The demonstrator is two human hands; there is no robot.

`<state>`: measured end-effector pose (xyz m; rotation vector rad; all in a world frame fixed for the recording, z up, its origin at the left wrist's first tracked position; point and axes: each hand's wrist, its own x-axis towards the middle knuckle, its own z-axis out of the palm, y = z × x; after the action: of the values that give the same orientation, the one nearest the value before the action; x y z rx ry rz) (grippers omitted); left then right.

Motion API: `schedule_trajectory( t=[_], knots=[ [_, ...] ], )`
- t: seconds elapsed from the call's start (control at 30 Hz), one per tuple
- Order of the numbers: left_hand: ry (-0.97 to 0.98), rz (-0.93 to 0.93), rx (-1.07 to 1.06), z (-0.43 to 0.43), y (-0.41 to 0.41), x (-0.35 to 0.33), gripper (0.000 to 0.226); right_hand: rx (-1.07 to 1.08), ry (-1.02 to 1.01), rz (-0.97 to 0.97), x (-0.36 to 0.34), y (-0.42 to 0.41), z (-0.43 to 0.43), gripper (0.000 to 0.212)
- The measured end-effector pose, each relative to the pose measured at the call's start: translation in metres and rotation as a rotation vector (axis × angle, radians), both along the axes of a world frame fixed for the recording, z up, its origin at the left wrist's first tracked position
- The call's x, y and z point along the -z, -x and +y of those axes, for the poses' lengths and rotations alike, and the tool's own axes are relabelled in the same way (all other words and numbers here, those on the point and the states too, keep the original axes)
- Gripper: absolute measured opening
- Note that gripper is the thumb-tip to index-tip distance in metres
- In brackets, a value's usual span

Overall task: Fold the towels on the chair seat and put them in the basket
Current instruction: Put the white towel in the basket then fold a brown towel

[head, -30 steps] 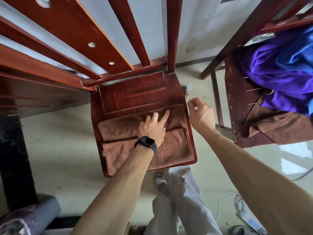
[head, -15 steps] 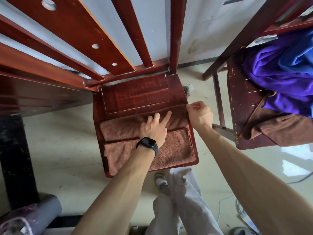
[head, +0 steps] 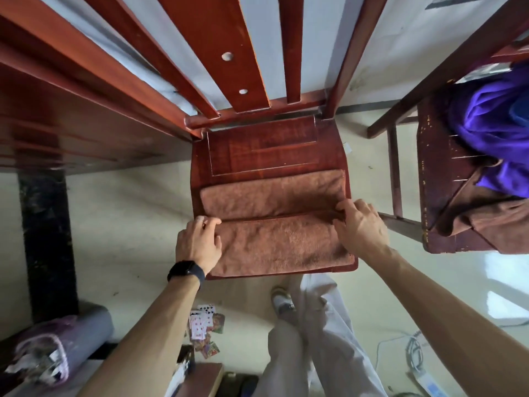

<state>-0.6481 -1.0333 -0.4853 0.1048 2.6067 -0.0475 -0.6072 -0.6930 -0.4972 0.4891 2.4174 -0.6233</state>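
One brown towel (head: 280,242) folded into two bands on the near chair seat (head: 257,150), left hand (head: 199,243) grip pinching its left end, right hand (head: 362,224) grip pinching its right end, second chair (head: 440,179) at right carrying one purple cloth (head: 492,121), one other brown towel (head: 492,222).

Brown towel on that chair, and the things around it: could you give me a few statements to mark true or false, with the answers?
1. The brown towel lies on the red chair seat. True.
2. The left hand grips the towel's left end, the right hand its right end. True.
3. The black watch is on the right wrist. False: it is on the left wrist.
4. The second chair, to the right, holds nothing. False: a purple cloth and another brown towel lie on it.
5. Playing cards lie on the floor. True.
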Motion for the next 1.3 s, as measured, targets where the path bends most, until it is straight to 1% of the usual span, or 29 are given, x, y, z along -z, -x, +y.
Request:
schedule_trajectory(
  t=[0.1,0.23,0.3,0.37,0.5,0.57,0.7,0.73,0.83,0.93,1.03,1.17,1.3],
  knots=[
    [-0.016,0.036,-0.011,-0.013,0.007,0.006,0.036,0.016,-0.014,-0.012,-0.001,-0.002,-0.003,0.034],
    [-0.069,0.027,0.018,-0.015,0.013,0.010,0.012,0.048,0.040,0.005,-0.007,-0.005,-0.002,0.030],
    [-0.092,0.030,0.015,-0.016,0.013,0.009,0.007,0.074,0.079,0.036,-0.010,-0.008,-0.001,0.025],
    [-0.123,0.027,0.000,-0.019,0.012,0.006,0.006,0.143,0.118,0.067,-0.013,-0.011,-0.001,0.020],
    [-0.209,0.017,-0.070,-0.028,0.009,-0.006,0.009,0.424,0.239,0.055,-0.021,-0.017,0.001,0.017],
    [-0.250,0.004,-0.103,-0.034,0.006,-0.013,0.014,0.530,0.297,0.065,-0.028,-0.022,0.002,0.016],
    [-0.332,-0.009,-0.202,-0.040,0.003,-0.028,0.016,0.630,0.376,0.123,-0.044,-0.029,0.002,0.010],
    [-0.371,-0.009,-0.244,-0.041,0.003,-0.033,0.017,0.648,0.385,0.139,-0.048,-0.029,0.002,0.006],
    [-0.488,-0.001,-0.384,-0.040,0.008,-0.045,0.015,0.684,0.393,0.179,-0.059,-0.023,-0.001,0.005],
    [-0.568,0.028,-0.469,-0.040,0.024,-0.048,0.014,0.729,0.378,0.197,-0.060,-0.010,-0.002,0.012],
    [-0.623,0.034,-0.548,-0.037,0.044,-0.038,0.013,0.745,0.384,0.177,-0.042,0.008,0.003,0.022],
    [-0.633,0.066,-0.611,-0.025,0.065,-0.012,0.011,0.770,0.370,0.158,-0.008,0.033,0.012,0.033],
    [-0.569,0.094,-0.640,-0.016,0.076,0.007,0.010,0.745,0.353,0.134,0.004,0.051,0.011,0.037]
  ],
)
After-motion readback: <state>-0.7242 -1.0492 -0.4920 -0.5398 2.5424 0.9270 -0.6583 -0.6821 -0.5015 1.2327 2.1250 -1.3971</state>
